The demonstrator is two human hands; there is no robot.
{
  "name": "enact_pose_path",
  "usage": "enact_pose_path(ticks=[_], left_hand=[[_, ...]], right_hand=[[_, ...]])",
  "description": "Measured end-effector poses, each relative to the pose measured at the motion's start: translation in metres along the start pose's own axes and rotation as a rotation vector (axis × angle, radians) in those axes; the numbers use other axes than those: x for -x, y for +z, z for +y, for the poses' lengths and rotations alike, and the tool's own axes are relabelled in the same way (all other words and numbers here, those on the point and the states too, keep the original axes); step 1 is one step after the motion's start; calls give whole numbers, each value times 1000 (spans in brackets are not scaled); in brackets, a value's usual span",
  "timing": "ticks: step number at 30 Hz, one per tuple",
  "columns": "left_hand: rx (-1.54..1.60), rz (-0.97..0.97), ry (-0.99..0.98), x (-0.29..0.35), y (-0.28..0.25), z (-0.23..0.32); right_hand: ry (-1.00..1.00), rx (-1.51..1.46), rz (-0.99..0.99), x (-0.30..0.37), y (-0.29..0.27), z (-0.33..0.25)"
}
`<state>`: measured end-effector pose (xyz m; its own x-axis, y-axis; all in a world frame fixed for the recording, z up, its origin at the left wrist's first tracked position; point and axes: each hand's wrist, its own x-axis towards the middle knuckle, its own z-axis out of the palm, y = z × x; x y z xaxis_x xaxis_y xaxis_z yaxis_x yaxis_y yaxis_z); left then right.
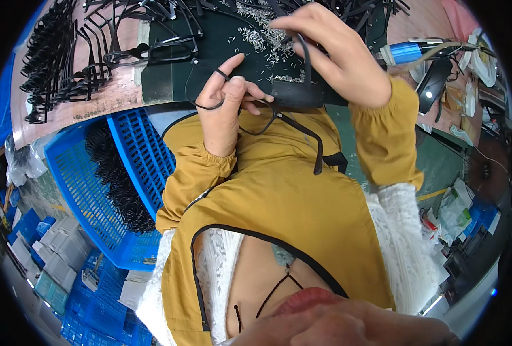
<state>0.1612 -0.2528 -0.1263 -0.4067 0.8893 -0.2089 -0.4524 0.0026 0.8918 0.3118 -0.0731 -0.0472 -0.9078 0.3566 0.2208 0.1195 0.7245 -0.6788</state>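
My left hand [227, 106] is closed on a black eyeglass frame [260, 132] at the table's near edge. One temple of that frame hangs to the right over my mustard apron. In my right hand [345, 63], a loose black eyeglass temple [308, 60] is pinched and points down toward the mat. That hand is to the right of the frame and apart from it. Many tiny silver screw-like pieces [256, 39] lie scattered on the dark green mat [221, 43], just left of my right hand.
Rows of black eyeglass frames [48, 63] cover the table's left side; more temples lie at the far edge. A blue-handled powered tool [405, 53] lies at the right, by a black phone-like object [435, 81]. Below left stands a blue basket [74, 173] with dark frames inside.
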Motion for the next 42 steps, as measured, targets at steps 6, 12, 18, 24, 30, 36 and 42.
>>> enact_pose_path(ticks=[6,12,18,24,30,36,42], left_hand=[[159,-41,-409,3,2,17],[239,-377,-901,12,22,1],[199,-360,-785,11,24,-6],[194,-330,-829,8,25,-6],[107,-396,-790,9,26,0],[240,-405,-873,4,25,10],[121,-336,-478,-10,29,25]], right_hand=[[-6,-213,643,76,20,-17],[251,-213,498,92,69,12],[251,-446,504,83,84,20],[263,-605,577,75,90,21],[156,-144,461,71,86,24],[78,-91,407,68,75,18],[-198,-2,1267,118,16,34]])
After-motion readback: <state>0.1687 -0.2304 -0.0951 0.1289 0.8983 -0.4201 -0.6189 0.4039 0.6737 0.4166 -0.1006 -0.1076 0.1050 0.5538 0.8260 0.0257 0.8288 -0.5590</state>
